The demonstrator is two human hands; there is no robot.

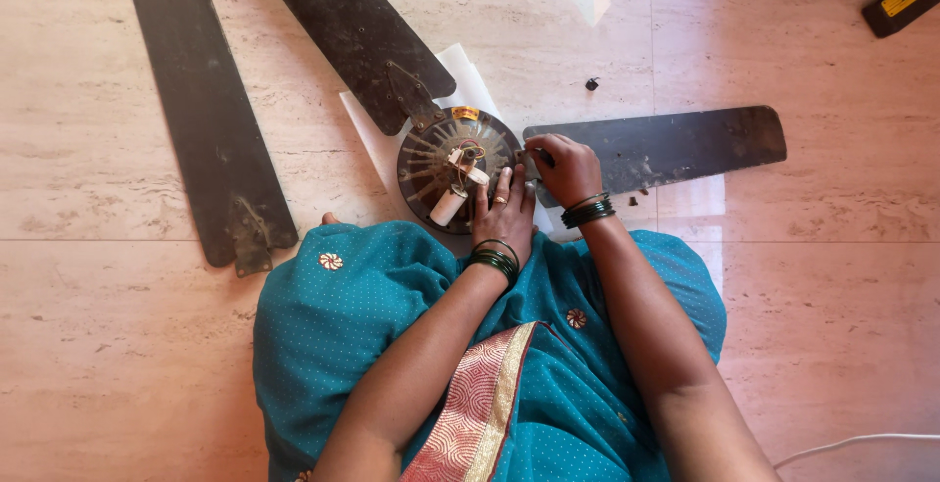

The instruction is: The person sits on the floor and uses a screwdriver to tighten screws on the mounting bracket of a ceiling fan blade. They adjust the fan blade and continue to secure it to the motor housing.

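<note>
Ceiling fan motor hub on white sheet on tiled floor, just ahead of seated person's knees. Left hand flat, fingers spread, pressing hub's near rim. Right hand closed on small tool at root of right blade. Second blade attached upper left; third blade loose, apart at left. Small dark screw lies beyond

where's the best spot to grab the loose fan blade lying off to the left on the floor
Probably the narrow end of the loose fan blade, by its metal bracket, coming from the side nearest the person's knee. The blade lies flat on the floor, so fingers need the raised bracket's edge to get under.
</note>
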